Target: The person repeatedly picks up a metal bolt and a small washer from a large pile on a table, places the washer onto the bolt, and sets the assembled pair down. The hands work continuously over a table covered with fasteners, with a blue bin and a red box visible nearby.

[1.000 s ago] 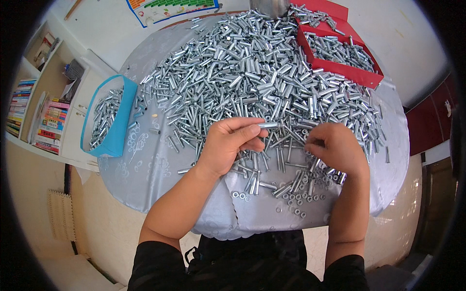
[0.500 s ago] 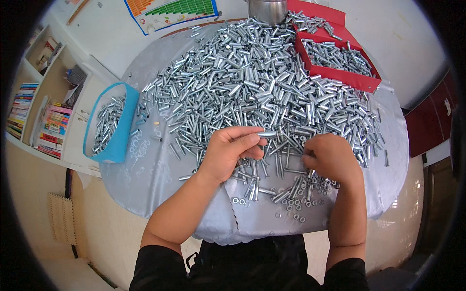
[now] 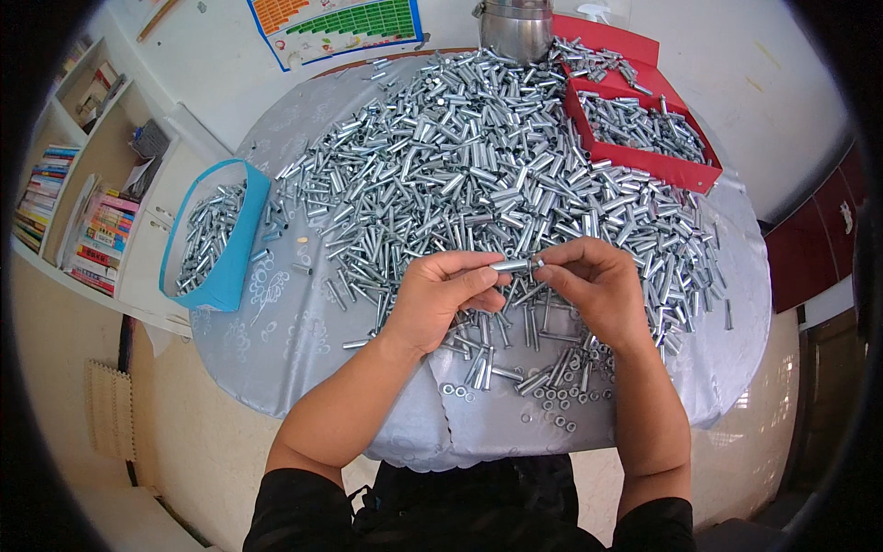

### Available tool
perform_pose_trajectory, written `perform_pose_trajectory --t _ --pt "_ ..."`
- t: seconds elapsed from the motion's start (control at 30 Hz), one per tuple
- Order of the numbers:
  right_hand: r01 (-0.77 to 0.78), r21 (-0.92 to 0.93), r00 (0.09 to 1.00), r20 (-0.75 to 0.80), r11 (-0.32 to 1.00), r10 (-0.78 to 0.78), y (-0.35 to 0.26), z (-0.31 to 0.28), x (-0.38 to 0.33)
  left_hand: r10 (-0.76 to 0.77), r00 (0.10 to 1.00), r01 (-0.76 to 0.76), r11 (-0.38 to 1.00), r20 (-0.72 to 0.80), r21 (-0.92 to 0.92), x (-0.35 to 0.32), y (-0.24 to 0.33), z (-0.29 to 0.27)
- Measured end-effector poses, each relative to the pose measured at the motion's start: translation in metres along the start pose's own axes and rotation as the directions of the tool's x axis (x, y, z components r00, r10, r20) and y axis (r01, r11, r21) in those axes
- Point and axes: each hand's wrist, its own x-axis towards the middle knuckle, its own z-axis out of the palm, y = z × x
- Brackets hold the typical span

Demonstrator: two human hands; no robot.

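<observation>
My left hand (image 3: 448,293) is closed, with a shiny metal sleeve (image 3: 510,266) pinched between thumb and fingers and pointing right. At the sleeve's right end, the fingertips of my right hand (image 3: 598,285) pinch a small metal piece (image 3: 536,264); it looks like a nut or washer, but the fingers partly hide it. Both hands are just above the near edge of a large heap of metal sleeves and bolts (image 3: 478,175). Below the right hand lie loose washers or nuts (image 3: 563,396), beside several bolts (image 3: 552,368).
A blue bin (image 3: 241,248) of metal parts stands at the left of the round, cloth-covered table (image 3: 276,368). An open red box (image 3: 644,164) with more parts is at the back right, near a steel pot (image 3: 515,32). A bookshelf (image 3: 83,184) stands far left.
My right hand has come up and left from the loose parts, bringing a small metal piece to the sleeve's end. My left hand still grips the sleeve.
</observation>
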Motion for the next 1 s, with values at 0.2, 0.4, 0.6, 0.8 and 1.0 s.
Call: perform_pose_trajectory --t 0.2,0.4,0.6,0.8,1.0 --pt "-0.014 0.039 1.000 -0.011 0.999 0.015 -0.0011 0.0044 0.0001 -0.006 1.000 0.006 1.000 -0.002 -0.007 0.0000 0.0000 0.0006" --pt "-0.053 -0.017 0.998 0.035 0.998 0.053 -0.0016 0.0018 -0.0001 0.003 1.000 -0.003 1.000 0.005 0.019 -0.0006 0.0011 0.0014" --pt "-0.096 -0.110 0.989 0.102 0.989 0.108 -0.0005 0.0013 0.0010 0.015 1.000 -0.015 1.000 0.017 0.017 -0.0013 0.0015 0.0015" --pt "-0.094 -0.073 0.994 0.042 0.993 0.097 -0.0037 0.0036 -0.0007 0.016 1.000 -0.017 1.000 0.014 0.021 -0.0014 0.0020 0.0015" --pt "0.113 -0.195 0.993 0.042 0.974 -0.107 -0.0036 0.0013 -0.0017 0.019 1.000 -0.019 0.999 0.008 0.029 -0.0022 0.0022 0.0028"
